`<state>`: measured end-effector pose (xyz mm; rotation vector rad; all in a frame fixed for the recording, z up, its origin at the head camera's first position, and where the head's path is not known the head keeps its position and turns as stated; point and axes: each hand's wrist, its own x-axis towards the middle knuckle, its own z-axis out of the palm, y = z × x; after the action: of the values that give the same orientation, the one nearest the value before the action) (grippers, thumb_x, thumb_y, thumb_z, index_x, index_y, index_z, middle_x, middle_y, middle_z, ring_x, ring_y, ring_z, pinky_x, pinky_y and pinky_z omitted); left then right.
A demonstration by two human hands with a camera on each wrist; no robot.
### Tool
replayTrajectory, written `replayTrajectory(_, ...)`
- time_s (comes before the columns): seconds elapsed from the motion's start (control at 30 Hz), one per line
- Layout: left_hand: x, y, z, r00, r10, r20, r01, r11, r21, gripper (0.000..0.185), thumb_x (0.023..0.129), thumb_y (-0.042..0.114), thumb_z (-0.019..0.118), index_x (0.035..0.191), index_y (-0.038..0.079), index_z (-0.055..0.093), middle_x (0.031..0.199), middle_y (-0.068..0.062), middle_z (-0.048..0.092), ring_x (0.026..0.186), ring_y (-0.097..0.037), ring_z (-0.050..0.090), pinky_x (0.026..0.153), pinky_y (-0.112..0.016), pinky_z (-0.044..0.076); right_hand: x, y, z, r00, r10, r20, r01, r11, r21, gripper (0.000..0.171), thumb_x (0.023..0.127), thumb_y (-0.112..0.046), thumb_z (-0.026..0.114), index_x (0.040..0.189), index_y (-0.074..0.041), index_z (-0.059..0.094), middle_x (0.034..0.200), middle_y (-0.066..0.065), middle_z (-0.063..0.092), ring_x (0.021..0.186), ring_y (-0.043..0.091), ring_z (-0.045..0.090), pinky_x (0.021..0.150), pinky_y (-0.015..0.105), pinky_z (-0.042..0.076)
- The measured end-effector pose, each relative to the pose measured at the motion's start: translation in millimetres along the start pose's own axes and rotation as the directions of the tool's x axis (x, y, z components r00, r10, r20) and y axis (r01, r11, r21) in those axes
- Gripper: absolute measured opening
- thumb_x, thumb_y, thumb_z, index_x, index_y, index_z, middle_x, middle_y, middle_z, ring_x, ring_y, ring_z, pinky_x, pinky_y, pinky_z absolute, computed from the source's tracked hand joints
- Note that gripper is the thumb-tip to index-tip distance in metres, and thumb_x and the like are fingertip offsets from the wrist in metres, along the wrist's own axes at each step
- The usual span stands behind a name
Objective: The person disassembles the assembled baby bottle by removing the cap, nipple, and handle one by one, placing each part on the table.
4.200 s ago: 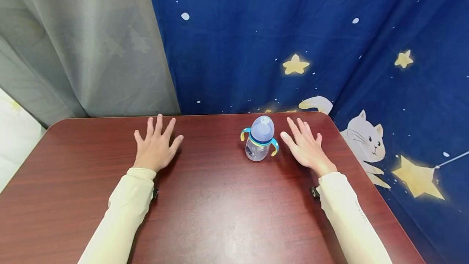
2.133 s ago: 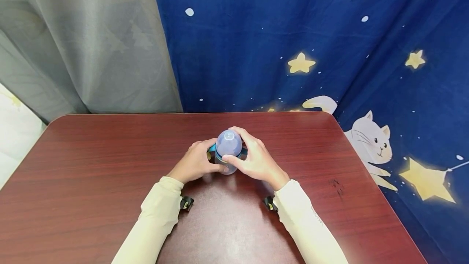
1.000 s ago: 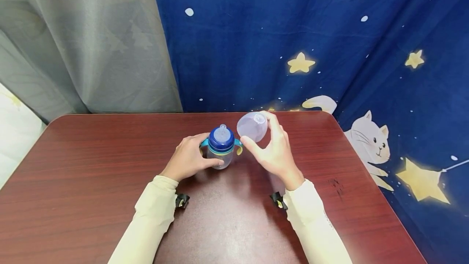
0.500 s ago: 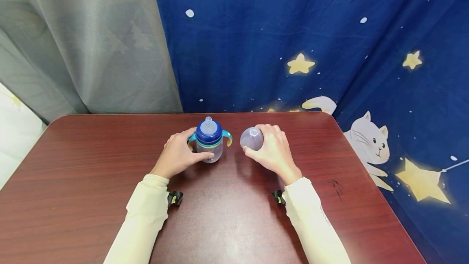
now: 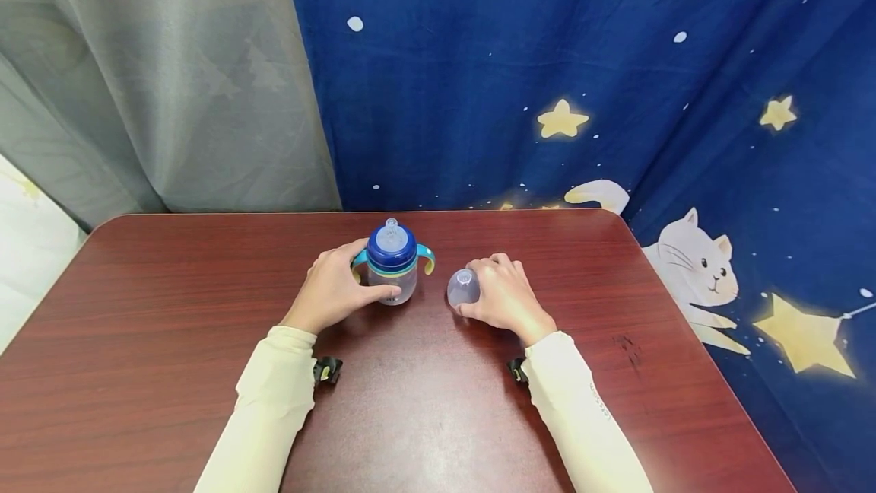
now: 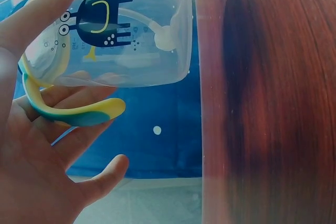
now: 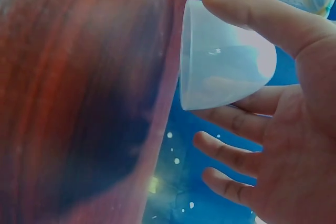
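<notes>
A clear baby bottle (image 5: pixel 391 268) with a blue collar, a teat and blue-yellow handles stands upright on the dark red table (image 5: pixel 171 371). My left hand (image 5: pixel 331 291) grips its body, thumb at the front; the left wrist view shows the bottle (image 6: pixel 121 30) with a black printed figure held by that hand (image 6: pixel 37 145). Just to the right, my right hand (image 5: pixel 503 297) holds the translucent dome cap (image 5: pixel 463 287) down at the table surface. In the right wrist view the cap (image 7: pixel 223 56) has its open rim against the table, thumb and fingers of the hand (image 7: pixel 283 129) round it.
A blue curtain (image 5: pixel 582 74) with stars and a cat hangs behind and to the right of the table; a grey curtain (image 5: pixel 150 74) hangs at the back left. The table's right edge (image 5: pixel 691 341) runs close to the right arm.
The right hand lifted the dome cap off the bottle, carried it right and lowered it to the table. The left hand kept hold of the bottle, which shifted slightly left.
</notes>
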<state>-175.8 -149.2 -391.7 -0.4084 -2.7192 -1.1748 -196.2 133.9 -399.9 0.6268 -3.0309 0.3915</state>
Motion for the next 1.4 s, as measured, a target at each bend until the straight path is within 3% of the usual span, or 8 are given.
replayTrajectory(0.33,1.1,-0.1,0.5,1.0,0.008,0.001,-0.008,1.0,0.001,0.077,0.069,0.05,0.089,0.131,0.014,0.062,0.116,-0.001,0.07,0.102,-0.023,0.063,0.085,-0.052,0.051,0,-3,5,0.992,0.036,0.118,-0.036,0.999,-0.002,0.072,0.071,-0.043,0.086,0.129,-0.007,0.063,0.115,0.006,0.067,0.117,0.028,0.05,0.093,0.045,0.037)
replayTrajectory(0.53,1.0,1.8,1.2,1.0,0.014,0.001,-0.014,1.0,0.006,0.077,0.069,0.05,0.088,0.132,0.014,0.062,0.116,-0.001,0.07,0.103,-0.023,0.064,0.086,-0.053,0.051,-3,-4,-5,0.989,0.017,0.146,-0.021,0.999,0.027,0.086,0.071,-0.044,0.086,0.142,-0.008,0.052,0.128,0.01,0.062,0.124,0.03,0.047,0.098,0.046,0.036)
replayTrajectory(0.63,1.2,2.7,2.0,1.0,0.018,0.002,-0.018,1.0,0.004,0.076,0.069,0.05,0.089,0.131,0.014,0.063,0.115,-0.001,0.07,0.102,-0.022,0.064,0.086,-0.051,0.051,-6,-4,-15,0.997,-0.008,0.074,0.004,0.998,0.059,0.077,0.078,-0.036,0.08,0.143,-0.008,0.052,0.132,0.01,0.062,0.126,0.03,0.046,0.1,0.048,0.036)
replayTrajectory(0.73,1.5,3.0,3.3,1.0,0.029,0.002,-0.029,1.0,-0.002,0.075,0.068,0.049,0.089,0.129,0.014,0.064,0.114,0.001,0.07,0.101,-0.021,0.064,0.086,-0.049,0.052,-7,-9,-21,0.996,-0.032,-0.081,0.039,0.996,0.086,0.054,0.088,-0.024,0.069,0.138,-0.008,0.058,0.127,0.009,0.065,0.126,0.029,0.048,0.1,0.049,0.036)
replayTrajectory(0.93,2.0,3.4,7.5,0.996,0.083,0.036,-0.082,0.996,-0.02,0.073,0.067,0.047,0.091,0.128,0.016,0.064,0.116,0.004,0.069,0.105,-0.017,0.064,0.09,-0.046,0.05,-4,-31,-18,0.914,-0.048,-0.403,0.161,0.955,0.25,0.037,0.099,-0.021,0.054,0.132,-0.007,0.062,0.12,0.008,0.068,0.123,0.025,0.051,0.099,0.048,0.036)
replayTrajectory(1.03,2.2,4.6,9.8,0.992,0.114,0.045,-0.113,0.993,-0.023,0.074,0.065,0.046,0.092,0.127,0.016,0.065,0.117,0.005,0.068,0.107,-0.015,0.063,0.092,-0.044,0.051,-4,-43,-14,0.894,-0.053,-0.444,0.208,0.929,0.307,0.04,0.102,-0.028,0.05,0.134,-0.008,0.06,0.121,0.006,0.068,0.122,0.023,0.052,0.1,0.046,0.036)
replayTrajectory(1.17,2.3,8.5,11.4,0.989,0.144,0.041,-0.144,0.99,-0.003,0.072,0.063,0.047,0.093,0.123,0.017,0.067,0.115,0.006,0.069,0.105,-0.014,0.064,0.09,-0.042,0.051,-7,-55,-11,0.903,-0.068,-0.425,0.221,0.921,0.322,0.048,0.103,-0.042,0.046,0.136,-0.01,0.059,0.115,0.003,0.067,0.12,0.02,0.051,0.098,0.044,0.037)
replayTrajectory(1.4,0.6,15.8,13.5,0.986,0.166,0.012,-0.167,0.982,0.087,0.076,0.062,0.052,0.091,0.122,0.011,0.069,0.121,-0.005,0.066,0.113,-0.026,0.059,0.089,-0.051,0.051,-11,-63,-11,0.891,-0.066,-0.45,0.208,0.938,0.275,0.06,0.089,-0.056,0.066,0.131,-0.013,0.063,0.111,0.0,0.068,0.113,0.019,0.054,0.094,0.041,0.039)
